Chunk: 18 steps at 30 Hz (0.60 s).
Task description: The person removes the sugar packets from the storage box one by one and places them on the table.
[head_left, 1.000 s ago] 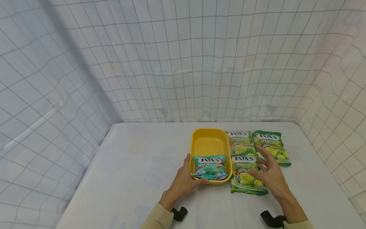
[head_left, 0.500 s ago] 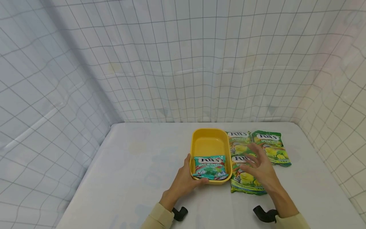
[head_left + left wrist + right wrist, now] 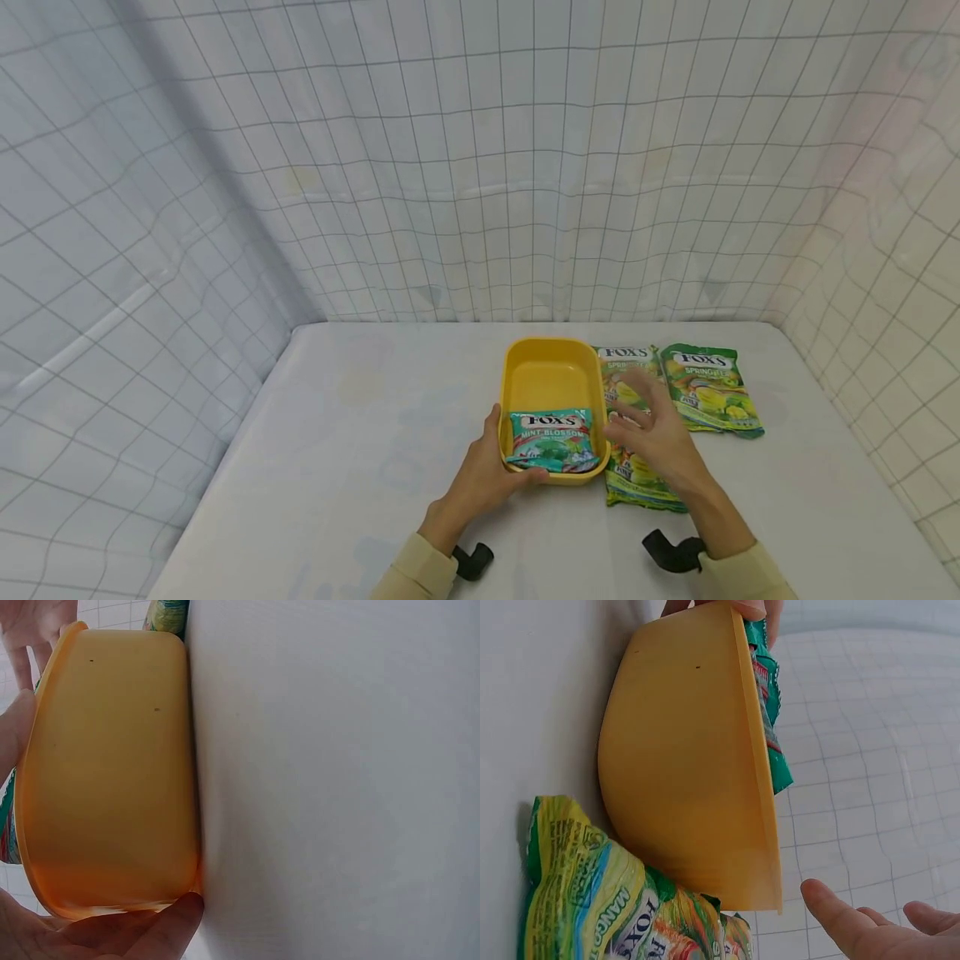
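Left hand (image 3: 480,482) gripped the yellow tray (image 3: 551,377) holding a mint packet (image 3: 552,438); right hand (image 3: 654,433), fingers spread, hovered above a green packet (image 3: 641,483)

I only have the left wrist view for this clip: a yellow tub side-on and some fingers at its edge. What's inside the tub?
Observer: One teal Fox's mint packet lies in the near end of the yellow tub, seen from the head view; the far end holds nothing.
Operator: Is the other hand holding anything?
Observer: No. The right hand hovers with fingers spread above the green packets, just right of the tub.
Operator: How many green packets?
Observer: Three green Fox's packets lie flat on the white table, right of the tub.
Operator: And the left hand's grip?
Observer: The left hand holds the tub's near-left corner, thumb over the rim.
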{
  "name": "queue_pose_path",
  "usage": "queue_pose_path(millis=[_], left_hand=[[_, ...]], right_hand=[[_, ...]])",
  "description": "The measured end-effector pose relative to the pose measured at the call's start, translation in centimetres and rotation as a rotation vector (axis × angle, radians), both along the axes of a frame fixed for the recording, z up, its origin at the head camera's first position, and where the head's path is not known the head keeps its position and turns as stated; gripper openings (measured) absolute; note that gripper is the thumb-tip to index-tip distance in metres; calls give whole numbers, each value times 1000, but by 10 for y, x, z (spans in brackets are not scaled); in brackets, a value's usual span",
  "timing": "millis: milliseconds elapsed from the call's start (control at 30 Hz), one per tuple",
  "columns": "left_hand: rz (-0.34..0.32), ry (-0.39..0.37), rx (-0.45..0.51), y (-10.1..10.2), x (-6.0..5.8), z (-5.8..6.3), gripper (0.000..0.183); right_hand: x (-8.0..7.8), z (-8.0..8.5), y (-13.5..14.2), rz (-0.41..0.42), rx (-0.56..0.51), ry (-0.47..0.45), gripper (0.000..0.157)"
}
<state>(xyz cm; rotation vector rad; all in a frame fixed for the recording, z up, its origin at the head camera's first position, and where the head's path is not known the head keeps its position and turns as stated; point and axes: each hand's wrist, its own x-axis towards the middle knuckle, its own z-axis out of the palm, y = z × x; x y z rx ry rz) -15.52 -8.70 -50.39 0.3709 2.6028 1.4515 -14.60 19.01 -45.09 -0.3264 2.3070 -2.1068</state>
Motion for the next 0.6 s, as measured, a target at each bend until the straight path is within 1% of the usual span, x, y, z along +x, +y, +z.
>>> queue_pose_path(millis=[200, 400, 600], left_hand=[[-8, 14, -1, -1, 0, 0, 125], [-13, 16, -2, -1, 1, 0, 125], [-10, 14, -8, -1, 1, 0, 126]], right_hand=[[-7, 0, -11, 15, 33, 17, 89], [-13, 0, -23, 53, 47, 35, 91], [-18, 1, -34, 32, 105, 16, 98]])
